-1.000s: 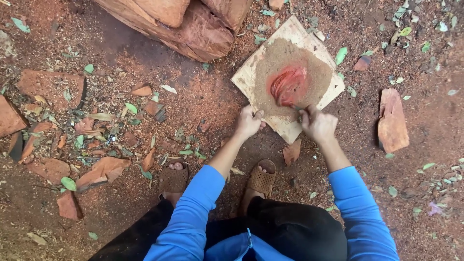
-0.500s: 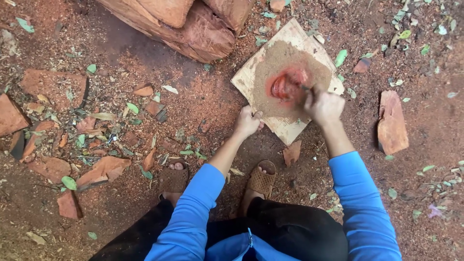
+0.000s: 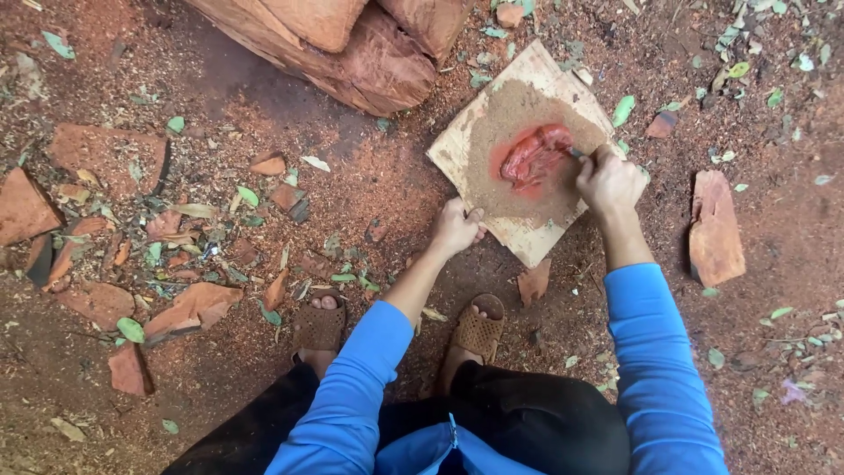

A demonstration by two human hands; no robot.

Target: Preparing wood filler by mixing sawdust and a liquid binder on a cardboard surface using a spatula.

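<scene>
Right hand [image 3: 610, 183]: grip closed around a thin dark tool [image 3: 576, 153]; only its short tip shows past the knuckles, kind not clear. Tip touches the right end of a red, wet-looking paste patch [image 3: 538, 156].

Paste lies up and to the left of the right grip, its long axis slanting from lower left to upper right. It sits in the middle of a spread of brown sawdust-like powder [image 3: 505, 119] on a pale square board [image 3: 526, 149].

Left hand [image 3: 457, 229]: grip curled over the board's near-left edge, close to its near corner, fingers pinching the rim. The right hand is nearer the paste; the left is well apart from it.

Board lies flat on the ground [image 3: 220, 369], one corner toward the person. Red wood chunks [image 3: 352, 44] beyond the far-left edge; a bark slab [image 3: 716, 229] off to the right; chips and leaves scattered left. Sandalled feet [image 3: 396, 325] just below the board.
</scene>
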